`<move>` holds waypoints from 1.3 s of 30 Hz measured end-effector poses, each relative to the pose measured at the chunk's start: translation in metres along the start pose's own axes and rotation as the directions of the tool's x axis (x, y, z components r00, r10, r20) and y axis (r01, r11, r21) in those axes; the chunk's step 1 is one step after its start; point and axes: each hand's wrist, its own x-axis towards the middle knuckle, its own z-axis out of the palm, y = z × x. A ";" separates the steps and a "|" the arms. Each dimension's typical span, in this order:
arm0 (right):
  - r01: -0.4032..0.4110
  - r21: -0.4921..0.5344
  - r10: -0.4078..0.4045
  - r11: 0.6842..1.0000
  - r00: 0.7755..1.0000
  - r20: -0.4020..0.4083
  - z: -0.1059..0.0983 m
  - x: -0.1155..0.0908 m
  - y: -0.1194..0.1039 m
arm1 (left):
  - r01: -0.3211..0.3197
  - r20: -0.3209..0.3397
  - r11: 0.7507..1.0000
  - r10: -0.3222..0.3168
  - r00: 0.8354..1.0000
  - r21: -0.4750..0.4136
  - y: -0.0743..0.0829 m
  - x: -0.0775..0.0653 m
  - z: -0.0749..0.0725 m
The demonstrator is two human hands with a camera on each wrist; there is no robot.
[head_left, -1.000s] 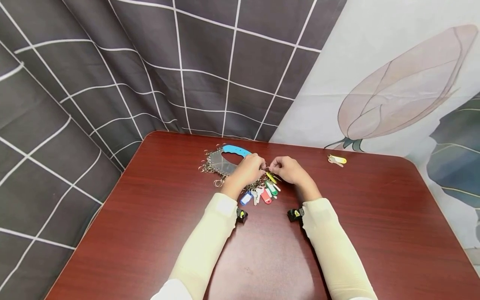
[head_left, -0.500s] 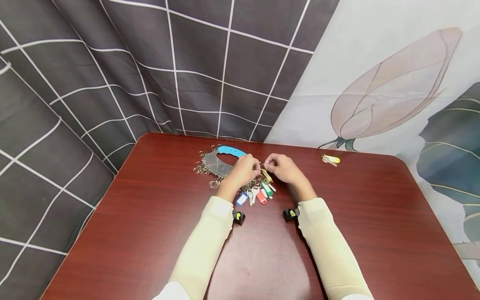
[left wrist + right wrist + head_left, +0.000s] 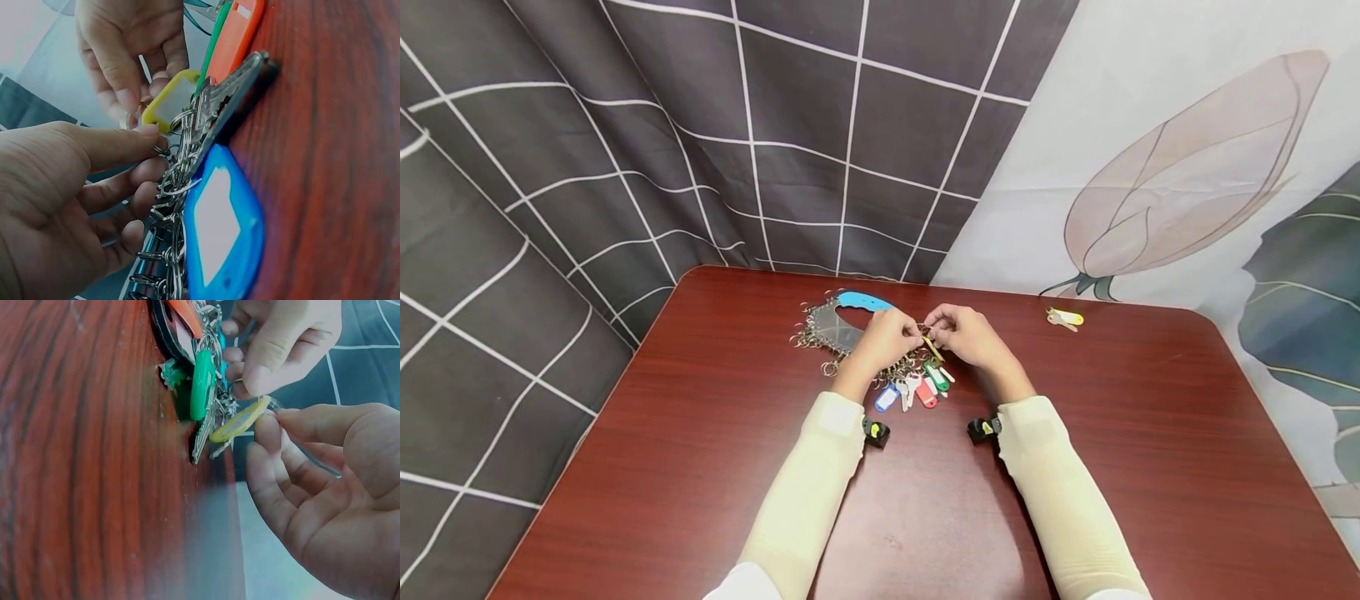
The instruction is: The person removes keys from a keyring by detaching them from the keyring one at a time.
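1. I saw the left hand [image 3: 882,340] pinching a thin metal ring [image 3: 161,150] between thumb and forefinger, its other fingers loosely curled.
2. The right hand [image 3: 967,336] was just beside it, thumb and forefinger clamped on the narrow end of the yellow tag [image 3: 172,100].
3. That tag hung between the two hands, angled downward: a smooth, rounded frame, plastic by its look, around a pale insert.
4. Left of the left hand, I had a flat grey plate [image 3: 827,325] edged with shiny wire rings, its scalloped blue handle [image 3: 865,301] running behind that hand.
5. Nearer me than the hands lay a blue tag [image 3: 215,225] with a white diamond-shaped insert, notched metal keys [image 3: 904,395], a red tag [image 3: 927,394] and a green tag [image 3: 202,384].
6. Well to the right of the right hand, another yellow tag [image 3: 1075,317] lay with a key on the glossy, red-brown wood-grained tabletop [image 3: 925,517].
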 end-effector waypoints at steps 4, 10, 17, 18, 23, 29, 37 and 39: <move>0.035 -0.072 -0.036 0.997 0.999 -0.004 0.001 0.000 -0.003 | -0.008 -0.045 1.000 0.009 0.999 0.010 0.000 0.000 0.000; 0.030 -0.128 -0.033 0.991 0.999 -0.024 0.001 0.001 -0.005 | -0.014 -0.063 1.000 0.013 0.998 -0.014 0.002 -0.002 -0.001; -0.007 -0.127 0.005 0.992 1.000 -0.015 0.002 -0.001 -0.005 | 0.014 -0.061 0.999 -0.017 0.998 -0.048 0.002 -0.002 -0.001; -0.015 -0.130 0.013 0.991 1.000 -0.013 0.001 -0.001 -0.006 | 0.013 -0.065 0.999 -0.016 0.998 -0.048 0.002 -0.002 -0.001; -0.057 -0.139 0.057 0.989 0.998 -0.006 0.001 -0.002 -0.009 | -0.017 -0.090 1.000 0.017 0.996 0.008 0.004 -0.003 -0.001; -0.104 -0.138 0.104 0.985 0.995 -0.013 0.002 -0.001 -0.010 | -0.040 -0.102 0.997 0.047 0.994 0.070 0.008 -0.004 -0.002; -0.142 -0.076 0.145 0.987 0.989 0.033 0.001 -0.001 -0.007 | -0.046 -0.114 0.994 0.057 0.992 0.096 0.011 -0.006 -0.001; -0.151 -0.062 0.154 0.987 0.987 0.040 0.001 -0.001 -0.007 | -0.060 -0.122 0.993 0.073 0.990 0.102 0.011 -0.006 -0.001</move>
